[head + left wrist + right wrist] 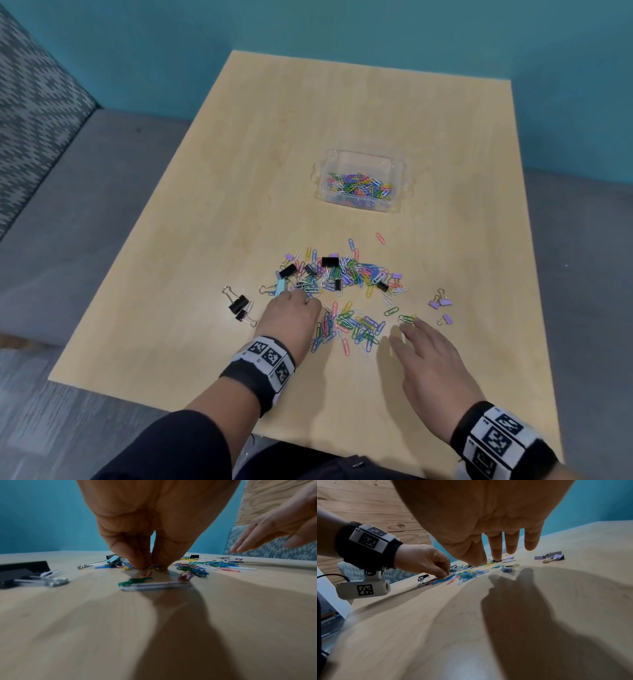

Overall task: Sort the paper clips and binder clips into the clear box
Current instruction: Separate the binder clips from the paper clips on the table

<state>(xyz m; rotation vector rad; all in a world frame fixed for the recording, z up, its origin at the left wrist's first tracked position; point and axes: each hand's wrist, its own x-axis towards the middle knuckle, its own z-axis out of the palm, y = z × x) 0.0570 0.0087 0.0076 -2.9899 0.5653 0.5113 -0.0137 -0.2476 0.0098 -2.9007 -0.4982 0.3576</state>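
Observation:
The clear box stands past the middle of the table and holds several coloured paper clips. Nearer me lies a loose pile of paper clips mixed with black binder clips. My left hand reaches into the pile's left edge beside a light blue binder clip. In the left wrist view my left hand pinches a few paper clips against the table. My right hand hovers with straight, spread fingers by a green paper clip; in the right wrist view my right hand holds nothing.
Two black binder clips lie left of my left hand. Small purple binder clips sit right of my right hand. A second patch of paper clips lies between my hands. The wooden table meets a teal wall.

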